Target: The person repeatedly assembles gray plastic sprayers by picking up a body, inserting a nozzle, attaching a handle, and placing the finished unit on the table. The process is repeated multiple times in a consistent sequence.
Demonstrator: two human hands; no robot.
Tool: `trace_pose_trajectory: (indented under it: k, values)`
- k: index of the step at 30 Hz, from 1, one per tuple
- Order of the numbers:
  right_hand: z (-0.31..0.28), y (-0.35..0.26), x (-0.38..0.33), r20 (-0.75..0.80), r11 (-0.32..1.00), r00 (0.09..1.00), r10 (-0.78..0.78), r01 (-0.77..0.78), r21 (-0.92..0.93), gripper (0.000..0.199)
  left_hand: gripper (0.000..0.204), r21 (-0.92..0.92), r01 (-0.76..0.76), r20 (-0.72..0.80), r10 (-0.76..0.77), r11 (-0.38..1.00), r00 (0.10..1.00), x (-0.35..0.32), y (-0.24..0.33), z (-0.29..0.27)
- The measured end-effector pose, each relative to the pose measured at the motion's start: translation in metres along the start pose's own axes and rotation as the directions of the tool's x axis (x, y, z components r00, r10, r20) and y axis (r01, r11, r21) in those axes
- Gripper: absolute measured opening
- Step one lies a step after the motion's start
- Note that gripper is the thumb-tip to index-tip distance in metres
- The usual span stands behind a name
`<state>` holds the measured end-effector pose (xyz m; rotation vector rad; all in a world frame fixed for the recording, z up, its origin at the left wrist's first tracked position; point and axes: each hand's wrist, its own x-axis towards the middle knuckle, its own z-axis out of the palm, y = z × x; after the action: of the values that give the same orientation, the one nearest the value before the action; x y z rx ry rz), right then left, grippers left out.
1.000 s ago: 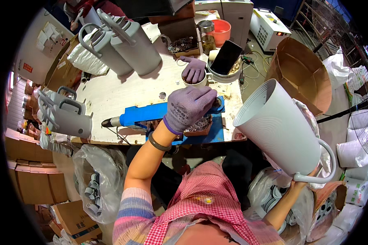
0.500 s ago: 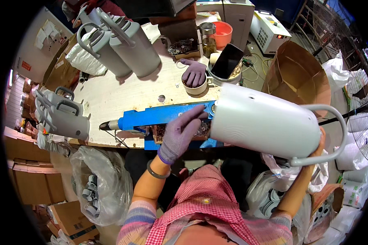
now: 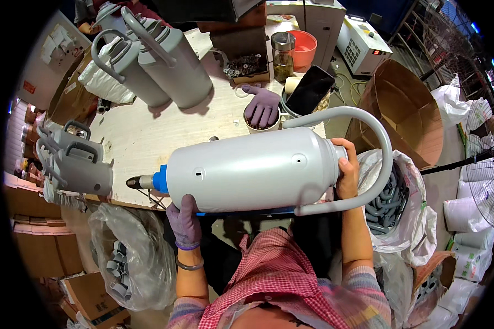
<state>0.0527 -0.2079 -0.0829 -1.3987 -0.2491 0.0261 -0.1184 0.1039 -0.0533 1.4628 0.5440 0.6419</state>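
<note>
A large grey jug body lies on its side in front of me, its open end to the left and its looped handle to the right. It surrounds most of a blue machine arm, whose left tip and dark-ended tool stick out. My right hand, bare, is wrapped round the jug's narrow neck. In a purple glove, my left hand grips the lower rim at the open end, thumb on the outside; its other fingers are mostly hidden. Two small holes show in the jug's side.
Several grey jugs stand at the back left and left edge. Behind the work sit a cup with a purple glove, a phone, a glass jar and a red bucket. Bags of grey parts flank me.
The jug body has moved left over the blue arm and turned, so side holes now show. My left hand has shifted from the arm to the jug's rim; my right hand came left with it.
</note>
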Motion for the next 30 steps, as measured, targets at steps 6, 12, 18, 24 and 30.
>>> trace_pose_trajectory:
  k: [6, 12, 18, 24, 30]
  values:
    - [-0.002, 0.001, -0.002, 0.025, 0.999, 0.999, -0.021, 0.022, -0.041, 0.054, 0.040, -0.030, 0.018, 0.014, -0.018, 0.999, 1.000, 0.003, -0.011, -0.008]
    - [0.001, 0.003, -0.002, 0.021, 0.998, 0.998, -0.051, 0.052, -0.034, 0.054, 0.041, 0.001, 0.067, 0.128, -0.066, 0.998, 0.990, 0.002, -0.016, -0.027]
    - [0.001, 0.005, 0.000, -0.023, 0.999, 0.999, -0.038, 0.038, 0.028, 0.054, 0.040, -0.008, 0.042, 0.127, -0.041, 0.999, 0.991, 0.002, -0.021, -0.027]
    - [-0.003, 0.006, 0.003, -0.021, 0.999, 0.998, -0.051, 0.051, -0.013, 0.055, 0.044, -0.048, 0.011, 0.146, -0.003, 0.999, 0.989, 0.008, -0.018, -0.022]
    - [0.002, 0.012, -0.002, -0.006, 0.997, 0.997, -0.075, 0.075, -0.008, 0.056, 0.035, 0.023, -0.022, 0.074, 0.020, 0.999, 0.997, 0.006, 0.000, -0.014]
